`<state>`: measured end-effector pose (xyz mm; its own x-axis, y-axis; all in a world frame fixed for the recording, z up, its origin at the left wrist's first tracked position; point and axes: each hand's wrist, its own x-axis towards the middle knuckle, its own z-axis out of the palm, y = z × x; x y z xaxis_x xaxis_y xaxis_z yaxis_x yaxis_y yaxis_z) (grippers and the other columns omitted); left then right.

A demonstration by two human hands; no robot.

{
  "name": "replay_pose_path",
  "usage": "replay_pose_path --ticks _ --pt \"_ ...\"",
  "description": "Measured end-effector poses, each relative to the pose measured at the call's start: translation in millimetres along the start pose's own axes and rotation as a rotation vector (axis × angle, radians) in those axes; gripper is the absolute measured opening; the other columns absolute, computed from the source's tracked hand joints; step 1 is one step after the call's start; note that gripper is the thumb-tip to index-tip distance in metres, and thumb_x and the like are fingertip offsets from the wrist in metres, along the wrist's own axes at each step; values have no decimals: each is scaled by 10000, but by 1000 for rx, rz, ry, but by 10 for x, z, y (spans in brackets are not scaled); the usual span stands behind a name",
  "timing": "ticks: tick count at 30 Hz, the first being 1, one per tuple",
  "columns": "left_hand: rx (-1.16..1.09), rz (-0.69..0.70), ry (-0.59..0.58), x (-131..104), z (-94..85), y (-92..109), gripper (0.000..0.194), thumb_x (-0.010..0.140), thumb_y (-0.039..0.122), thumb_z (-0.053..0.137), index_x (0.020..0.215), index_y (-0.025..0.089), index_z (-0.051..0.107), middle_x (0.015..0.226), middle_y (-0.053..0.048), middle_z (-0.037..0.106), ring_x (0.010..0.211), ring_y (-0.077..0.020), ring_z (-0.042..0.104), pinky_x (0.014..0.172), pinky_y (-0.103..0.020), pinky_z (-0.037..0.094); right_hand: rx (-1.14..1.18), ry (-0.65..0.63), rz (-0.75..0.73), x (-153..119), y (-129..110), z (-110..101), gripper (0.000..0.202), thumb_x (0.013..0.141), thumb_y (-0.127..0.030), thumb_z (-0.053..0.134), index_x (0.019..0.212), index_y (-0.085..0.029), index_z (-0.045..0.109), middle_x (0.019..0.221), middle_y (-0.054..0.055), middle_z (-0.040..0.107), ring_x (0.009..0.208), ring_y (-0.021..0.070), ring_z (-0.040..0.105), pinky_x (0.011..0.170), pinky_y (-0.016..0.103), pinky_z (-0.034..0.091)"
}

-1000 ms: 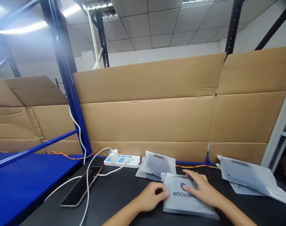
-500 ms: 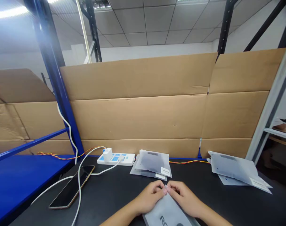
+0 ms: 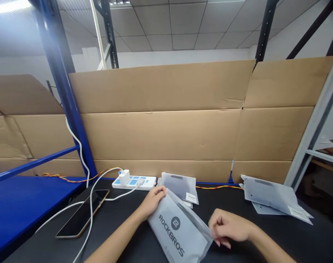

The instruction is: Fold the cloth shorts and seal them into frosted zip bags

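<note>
Head view shows us a black tabletop (image 3: 128, 226) backed by a wall of flattened cardboard sheets (image 3: 161, 135), with blue racking (image 3: 59, 91) rising at the left, a grey steel upright (image 3: 314, 120) at the right and a tiled ceiling above. We hold a grey ROCKBROS pouch (image 3: 177, 230) near the front middle of the table, tilted with its far end raised. Our left hand (image 3: 153, 200) is closed around the pouch's far top corner, fingers curled over the edge. Our right hand (image 3: 229, 227) is loosely curled at the pouch's right edge, fingertips pinching or just touching that edge; we cannot tell which. Just behind the pouch lies a small stack of frosted bags (image 3: 180, 184), close to the cardboard, and a second stack of frosted bags (image 3: 273, 197) rests well apart at the right, near the table's right edge. A white power strip (image 3: 135, 181) sits against the back at left of centre, a white charger plugged into it, and its white cable (image 3: 89, 208) loops forward across the table past a dark smartphone (image 3: 82, 218) lying flat near the left edge. An orange-and-yellow wire (image 3: 218, 187) runs along the back edge. Bare tabletop lies between our right hand and the right-hand stack, and between the phone and our left forearm.
</note>
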<state>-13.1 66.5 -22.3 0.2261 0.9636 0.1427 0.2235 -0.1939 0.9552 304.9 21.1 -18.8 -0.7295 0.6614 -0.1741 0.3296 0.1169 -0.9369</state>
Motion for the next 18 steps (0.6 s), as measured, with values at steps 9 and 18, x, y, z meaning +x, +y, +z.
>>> replay_pose_path --ticks 9,18 --pt "-8 90 16 -120 363 -46 266 918 409 485 744 209 495 727 32 486 700 -163 461 685 -263 388 81 222 -219 137 -107 234 246 893 -445 643 983 -216 631 895 -3 568 778 153 510 726 269 428" --pt "38 155 17 -180 487 -82 297 967 426 447 772 207 487 720 32 460 673 -150 437 647 -246 375 151 233 -265 162 -58 262 214 887 -388 662 1008 -231 582 893 -20 540 740 130 484 698 250 404"
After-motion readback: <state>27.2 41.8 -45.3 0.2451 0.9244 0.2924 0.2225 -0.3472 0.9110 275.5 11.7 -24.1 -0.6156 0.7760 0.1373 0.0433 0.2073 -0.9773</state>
